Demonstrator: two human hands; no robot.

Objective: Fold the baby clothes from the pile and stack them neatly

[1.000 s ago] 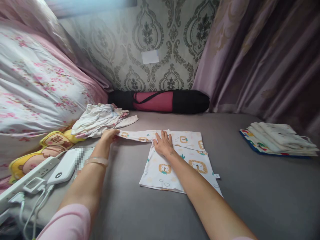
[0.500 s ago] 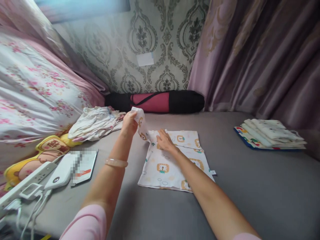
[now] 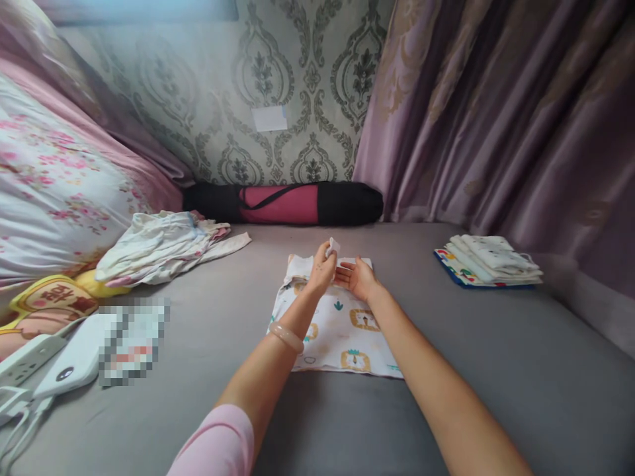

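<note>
A white cloth garment with orange lion prints and green leaves lies flat on the grey bed sheet. My left hand pinches a raised white edge of it, near the garment's top middle. A bracelet circles that wrist. Just to the right, my right hand is over the garment's upper right part with its fingers apart, pointing left. My forearms cover parts of the cloth.
Crumpled white clothes lie at the left, by a floral cushion. A white power bank and power strip sit lower left. Folded clothes are stacked at the right. A black and red bag lies along the wall.
My left hand has moved right with the cloth, which now lies folded inward at the top left. My right hand has shifted right, off its earlier place on the cloth. The view has turned slightly right.
</note>
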